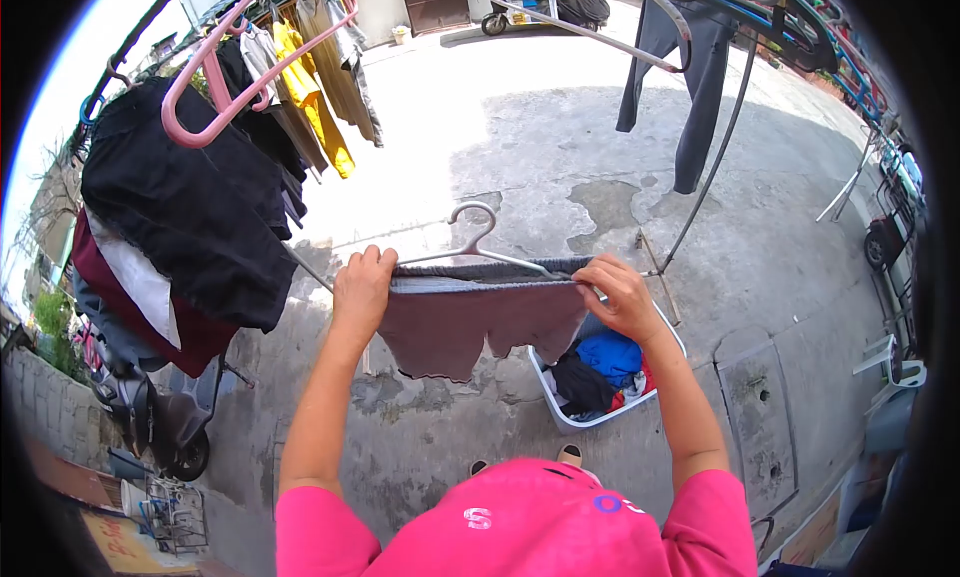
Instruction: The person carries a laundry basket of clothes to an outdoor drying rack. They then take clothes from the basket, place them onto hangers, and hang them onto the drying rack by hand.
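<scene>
Evenly, the fingers of our left hand (362,289) and right hand (622,295) grasp opposite ends of the brown shorts (450,327) — waistband (490,286) stretched left to right before us — the hanger (470,250) between, hook pointing away, neither hand nearer.

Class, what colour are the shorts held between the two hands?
The shorts are a muted greyish brown, best seen in the head view.

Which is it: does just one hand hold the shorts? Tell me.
No, the left hand and right hand both hold the shorts.
</scene>
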